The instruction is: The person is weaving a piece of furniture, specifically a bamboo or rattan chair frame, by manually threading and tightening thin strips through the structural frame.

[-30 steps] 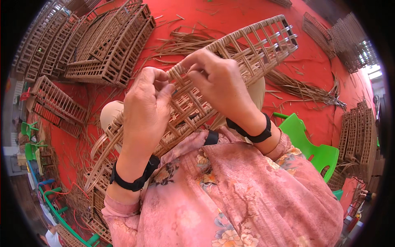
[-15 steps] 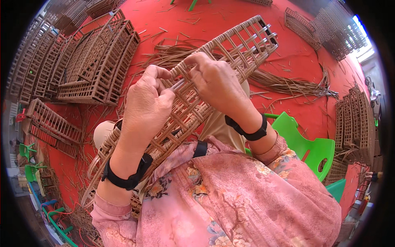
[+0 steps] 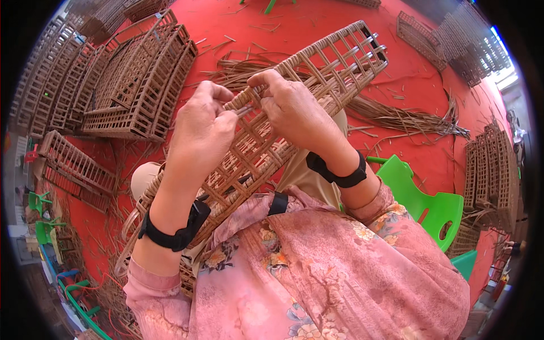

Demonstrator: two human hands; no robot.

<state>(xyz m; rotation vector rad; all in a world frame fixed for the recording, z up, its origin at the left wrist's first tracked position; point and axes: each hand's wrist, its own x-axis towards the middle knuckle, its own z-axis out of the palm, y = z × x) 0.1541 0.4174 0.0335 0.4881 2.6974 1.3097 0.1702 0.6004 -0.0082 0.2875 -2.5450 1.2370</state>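
Note:
A long brown wicker basket (image 3: 335, 85) with an open lattice lies tilted across my lap, running from lower left to upper right. Its upper rim is wrapped with a winding strand, and light metal rods show inside the frame. My left hand (image 3: 203, 133) is closed at the rim, thumb and bent forefinger on either side of it near a short bare stretch of rod. Just to the right, my right hand (image 3: 297, 110) has its fingers curled over the wrapped rim. Any strand end inside the fingers is too small to make out.
Loose brown strips (image 3: 405, 118) lie in a bundle on the red floor covering (image 3: 340, 17) beyond the basket. Stacked wicker baskets (image 3: 133, 85) stand at the left, with another stack (image 3: 493, 175) at the right. A green plastic chair (image 3: 422, 198) is close by my right arm.
My left hand has shifted slightly up along the rim, its fingertips drawn a little closer together. The right hand stays at the rim. The whole view has moved slightly.

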